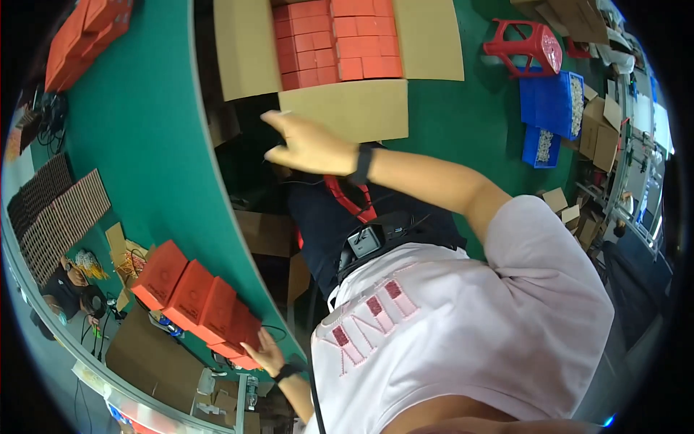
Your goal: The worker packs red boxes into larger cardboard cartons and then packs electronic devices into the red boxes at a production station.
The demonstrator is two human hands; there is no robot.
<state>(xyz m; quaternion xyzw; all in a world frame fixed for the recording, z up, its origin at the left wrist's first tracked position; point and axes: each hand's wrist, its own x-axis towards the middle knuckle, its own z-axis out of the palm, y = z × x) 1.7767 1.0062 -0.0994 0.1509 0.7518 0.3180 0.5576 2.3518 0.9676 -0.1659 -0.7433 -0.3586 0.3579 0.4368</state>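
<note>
Low in the head view, my left hand rests against the near end of a row of red boxes on the green tabletop. Its fingers are stretched out and touch the last box. My right hand is in the air beside the table edge, thumb and fingers apart, with nothing in it. Just past it stands an open cardboard carton, flaps folded out, packed with rows of red boxes. Both wrists wear black bands.
The green table runs along my left, with more red boxes at its far end and corrugated mats at its edge. A red stool and blue bins stand on the floor at right, near loose cartons.
</note>
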